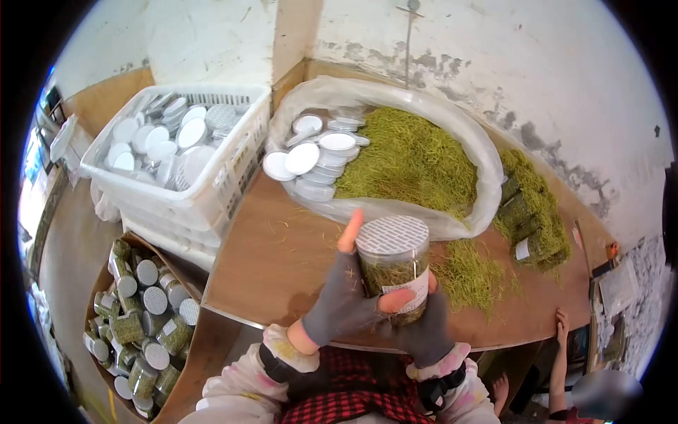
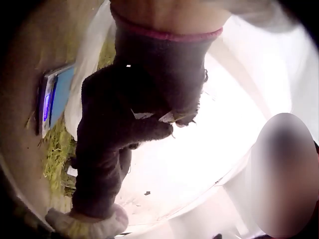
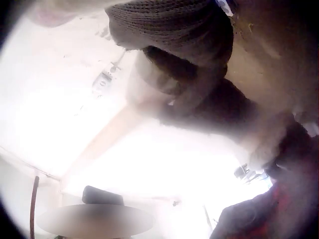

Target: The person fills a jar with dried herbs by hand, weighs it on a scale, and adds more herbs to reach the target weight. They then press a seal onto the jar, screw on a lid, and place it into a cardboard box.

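Note:
Above the front of the brown table, both hands hold a clear lidded jar of yellow-green dried strands. Its lid has a grey-and-white pattern, and a white label wraps its side. My left hand, in a grey fingerless glove, grips the jar from the left, one digit up beside the lid and another across the label. From the right and below, my gloved right hand holds the lower part, mostly hidden behind it. The wrist views show the dark gloves close together, washed out by glare.
An open plastic bag holds loose strands and white lids. More lids fill a white crate at left, above a cardboard box of filled jars. Strand-covered jars stand right. Another person's hand touches the table edge.

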### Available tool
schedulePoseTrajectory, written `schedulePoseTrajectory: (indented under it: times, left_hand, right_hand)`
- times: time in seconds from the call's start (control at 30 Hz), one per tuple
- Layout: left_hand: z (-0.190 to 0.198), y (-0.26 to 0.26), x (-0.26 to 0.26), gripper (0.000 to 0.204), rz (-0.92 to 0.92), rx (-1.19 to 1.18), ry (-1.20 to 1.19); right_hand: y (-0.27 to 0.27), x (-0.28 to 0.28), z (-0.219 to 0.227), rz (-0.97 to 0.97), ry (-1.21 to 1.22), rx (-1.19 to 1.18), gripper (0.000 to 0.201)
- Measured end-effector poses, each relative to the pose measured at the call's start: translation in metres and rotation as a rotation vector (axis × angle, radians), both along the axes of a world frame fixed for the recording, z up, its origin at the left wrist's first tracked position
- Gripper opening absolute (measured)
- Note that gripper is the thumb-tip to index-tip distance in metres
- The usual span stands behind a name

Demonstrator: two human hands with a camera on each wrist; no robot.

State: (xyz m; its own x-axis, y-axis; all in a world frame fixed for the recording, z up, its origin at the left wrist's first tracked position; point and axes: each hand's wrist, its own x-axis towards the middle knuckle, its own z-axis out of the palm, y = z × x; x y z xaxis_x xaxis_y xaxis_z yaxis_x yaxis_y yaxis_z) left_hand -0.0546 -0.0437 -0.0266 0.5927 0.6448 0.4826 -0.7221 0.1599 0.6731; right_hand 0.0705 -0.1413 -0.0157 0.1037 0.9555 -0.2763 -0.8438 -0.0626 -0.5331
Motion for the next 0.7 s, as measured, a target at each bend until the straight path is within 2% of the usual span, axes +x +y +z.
schedulePoseTrajectory:
  times: [0.07,0.1,0.17,0.3,0.37,0.4,0.47,0.5,0.57,0.6,0.67,0.7]
  left_hand:
    - [-0.008,0.005,-0.009,0.107,0.085,0.068,0.087]
    - [-0.004,0.007,-0.016,0.107,0.094,0.065,0.089]
    - [0.010,0.012,-0.029,0.096,0.054,-0.027,0.225]
    - [0.007,0.018,-0.042,0.085,0.109,0.027,0.294]
    - [0.006,0.019,-0.045,0.073,0.147,0.031,0.312]
    - [0.005,0.020,-0.045,0.073,0.149,0.027,0.308]
    - [0.000,0.023,-0.044,0.056,0.364,0.031,0.290]
    - [-0.003,0.025,-0.044,0.056,0.366,0.027,0.289]
    - [-0.009,0.029,-0.046,0.036,0.475,0.090,0.342]
    - [-0.009,0.030,-0.048,0.036,0.476,0.086,0.343]
    - [-0.007,0.032,-0.050,0.024,0.511,0.217,0.430]
    - [-0.005,0.031,-0.049,0.024,0.511,0.215,0.431]
  right_hand:
    - [-0.004,-0.006,-0.013,-0.099,-0.465,-0.117,0.060]
    - [-0.002,-0.010,-0.005,-0.089,-0.464,-0.119,0.060]
    - [0.001,-0.018,0.018,-0.011,0.113,-0.034,0.060]
    - [0.001,-0.012,0.004,0.071,0.075,-0.047,0.060]
    - [0.001,-0.008,-0.002,0.070,0.095,-0.129,0.078]
    - [0.003,-0.007,-0.006,0.072,0.091,-0.133,0.078]
    - [0.008,-0.009,-0.012,-0.057,-0.001,-0.195,0.079]
    - [0.009,-0.009,-0.010,-0.054,-0.003,-0.198,0.079]
    - [0.012,-0.009,-0.004,-0.036,-0.002,-0.032,0.063]
    - [0.012,-0.009,-0.010,-0.035,-0.002,-0.036,0.063]
    - [0.010,-0.007,-0.026,-0.214,-0.666,-0.166,0.068]
    - [0.011,-0.006,-0.021,-0.212,-0.665,-0.167,0.068]
